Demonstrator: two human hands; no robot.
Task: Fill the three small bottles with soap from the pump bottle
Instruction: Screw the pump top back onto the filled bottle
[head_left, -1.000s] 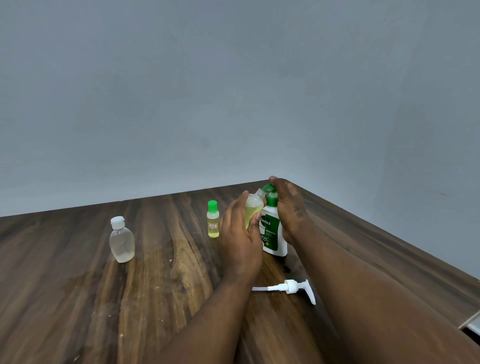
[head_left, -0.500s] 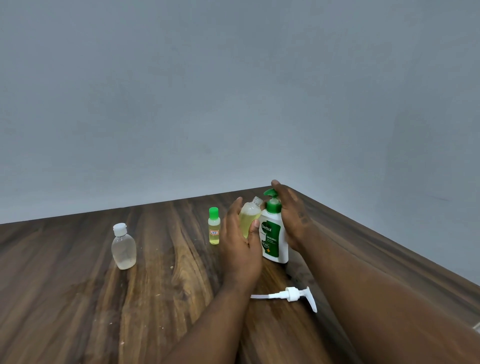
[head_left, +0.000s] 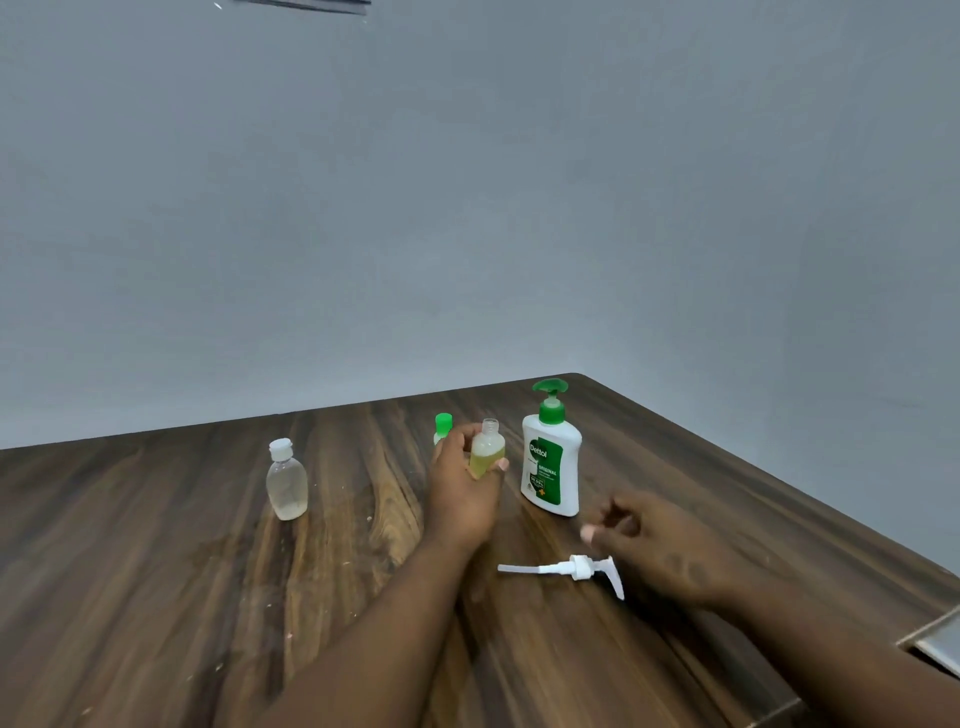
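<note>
My left hand (head_left: 464, 499) grips an uncapped small bottle (head_left: 487, 453), part-filled with yellow soap, upright just left of the pump bottle (head_left: 550, 462) on the wooden table (head_left: 156, 597). Thumb and fingers wrap its lower half; its open neck stands clear above them. The pump bottle, white with a green pump head and green label, stands upright near the table's far corner, touched by neither hand. My right hand (head_left: 660, 545) hovers empty in front of it, fingers loosely curled, just above a loose white pump (head_left: 576, 567) lying on its side on the table with its tube pointing left. A green-capped bottle (head_left: 443, 426) shows behind my left hand, mostly hidden by the fingers. A white-capped bottle (head_left: 286, 480), clear with a little pale liquid in the bottom, stands upright well off to the left. A grey wall (head_left: 467, 208) backs the table.
</note>
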